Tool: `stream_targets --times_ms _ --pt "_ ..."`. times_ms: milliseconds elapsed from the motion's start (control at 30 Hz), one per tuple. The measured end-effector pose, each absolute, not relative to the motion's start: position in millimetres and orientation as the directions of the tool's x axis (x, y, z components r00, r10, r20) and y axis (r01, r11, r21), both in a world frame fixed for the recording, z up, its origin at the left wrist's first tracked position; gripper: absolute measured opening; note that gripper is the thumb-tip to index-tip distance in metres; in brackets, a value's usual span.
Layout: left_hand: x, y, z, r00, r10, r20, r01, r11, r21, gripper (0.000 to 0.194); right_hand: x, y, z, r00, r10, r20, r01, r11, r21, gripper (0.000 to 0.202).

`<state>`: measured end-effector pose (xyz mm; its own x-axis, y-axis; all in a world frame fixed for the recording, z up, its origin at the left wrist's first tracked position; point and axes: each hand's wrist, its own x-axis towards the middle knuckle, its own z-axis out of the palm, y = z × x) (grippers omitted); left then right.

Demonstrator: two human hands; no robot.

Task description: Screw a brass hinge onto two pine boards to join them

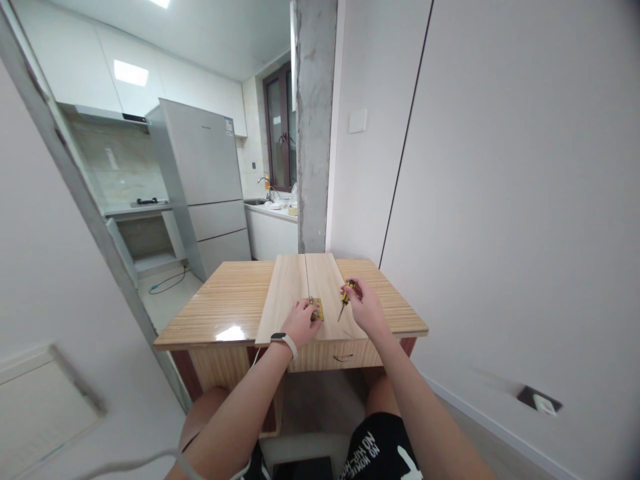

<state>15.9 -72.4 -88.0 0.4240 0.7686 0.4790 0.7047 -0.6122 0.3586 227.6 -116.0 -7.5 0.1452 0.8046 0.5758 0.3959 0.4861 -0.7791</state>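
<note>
My right hand [367, 307] is closed around the yellow-and-black handle of a screwdriver [345, 299], whose metal shaft slants down to the left, with its tip just above the pale boards. Near the front of those boards lies a small yellowish plate [320, 308] with small metal parts on it, too small to make out. My left hand [303, 323], with a watch on its wrist, holds the plate at its left and front edge with curled fingers. Part of the plate is hidden under these fingers. The screwdriver tip and the plate are apart, a short way from each other.
Two pale wooden boards [283, 287] lie side by side across a striped wooden desk [225, 293] with a drawer [325, 358]. A white wall [480, 200] rises close on the right. Beyond the desk stand a grey pillar [317, 133] and a silver fridge [207, 160].
</note>
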Motion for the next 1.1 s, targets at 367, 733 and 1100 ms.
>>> stream_targets --times_ms 367,733,1100 --pt "14.5 -74.7 -91.7 0.362 0.796 0.484 0.735 -0.564 0.377 0.022 198.6 -78.5 5.4 0.039 0.825 0.564 0.300 0.528 -0.794 0.027" --pt "12.0 -76.1 -90.2 0.370 0.791 0.487 0.744 -0.567 0.354 0.021 185.1 -66.6 0.4 0.010 0.829 0.558 0.320 0.526 -0.788 0.023" --pt "12.1 -75.3 -92.6 0.360 0.797 0.486 0.746 -0.558 0.364 0.022 185.4 -61.3 -3.1 0.010 0.841 0.541 0.315 0.511 -0.800 0.023"
